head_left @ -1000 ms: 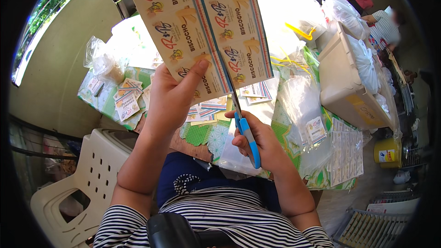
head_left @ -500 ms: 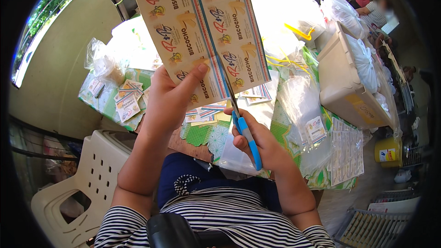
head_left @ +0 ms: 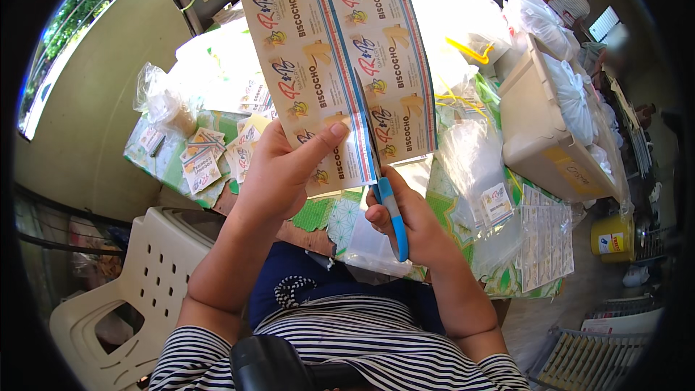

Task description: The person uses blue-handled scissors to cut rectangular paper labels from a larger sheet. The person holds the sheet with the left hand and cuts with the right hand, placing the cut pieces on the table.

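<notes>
My left hand (head_left: 279,170) grips the lower left part of a printed label sheet (head_left: 304,76), its thumb on the front face. The sheet carries rows of coloured labels with a blue stripe between the columns. In my right hand (head_left: 413,221) is a pair of scissors (head_left: 391,210) with blue and grey handles. Their blades point up the sheet along the middle stripe, with the paper slit from its lower edge. Fingers of the right hand wrap the handles. Cut labels (head_left: 200,159) lie on the table beyond my left forearm.
A green patterned cloth covers the table (head_left: 452,206). On the right are a beige bin (head_left: 532,108) with filled plastic bags, clear plastic packaging (head_left: 470,166) and label sheets (head_left: 546,239). A plastic chair (head_left: 156,268) stands at left. Another person (head_left: 568,1) is in the far right background.
The label sheet and my left hand have moved a little right and down, toward me. The scissor blades now reach farther up the middle stripe. The person in the background has shifted.
</notes>
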{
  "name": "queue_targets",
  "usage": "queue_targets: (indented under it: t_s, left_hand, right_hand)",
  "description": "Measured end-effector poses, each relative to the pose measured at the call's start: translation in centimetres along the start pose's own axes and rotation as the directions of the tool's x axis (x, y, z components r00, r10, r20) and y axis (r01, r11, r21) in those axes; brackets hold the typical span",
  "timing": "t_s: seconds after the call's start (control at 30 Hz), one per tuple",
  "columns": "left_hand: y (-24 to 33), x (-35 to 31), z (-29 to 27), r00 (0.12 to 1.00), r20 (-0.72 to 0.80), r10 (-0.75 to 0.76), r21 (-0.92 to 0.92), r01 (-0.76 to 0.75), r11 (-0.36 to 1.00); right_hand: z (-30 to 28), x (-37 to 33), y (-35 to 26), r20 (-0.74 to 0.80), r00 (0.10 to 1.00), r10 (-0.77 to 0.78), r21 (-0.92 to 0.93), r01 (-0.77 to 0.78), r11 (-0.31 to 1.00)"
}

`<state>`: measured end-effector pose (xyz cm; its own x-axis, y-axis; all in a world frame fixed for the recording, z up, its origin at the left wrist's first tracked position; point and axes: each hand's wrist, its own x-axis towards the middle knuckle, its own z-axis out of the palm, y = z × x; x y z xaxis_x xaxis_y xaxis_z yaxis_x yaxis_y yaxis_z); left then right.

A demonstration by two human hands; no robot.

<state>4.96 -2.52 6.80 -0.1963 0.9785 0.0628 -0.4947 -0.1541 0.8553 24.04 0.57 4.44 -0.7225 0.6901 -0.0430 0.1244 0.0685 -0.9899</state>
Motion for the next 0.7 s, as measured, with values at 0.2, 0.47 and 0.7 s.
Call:
queue_targets:
  t_s: [0.2, 0.47, 0.7]
  left_hand:
    - [-0.04, 0.11, 0.14, 1.000, -0.002, -0.004, -0.007, 0.004, 1.000]
    - [-0.06, -0.19, 0.23, 0.999, 0.011, -0.031, 0.009, 0.031, 0.999]
    - [-0.76, -0.76, 0.41, 0.992, 0.061, -0.110, -0.013, 0.111, 0.994]
  right_hand:
    - [0.16, 0.02, 0.41, -0.013, 1.000, 0.019, 0.086, -0.018, 0.996]
    - [0.26, 0.01, 0.06, -0.055, 0.998, -0.010, -0.021, 0.009, 1.000]
    - [0.12, 0.28, 0.21, -0.111, 0.991, -0.070, 0.054, 0.077, 0.996]
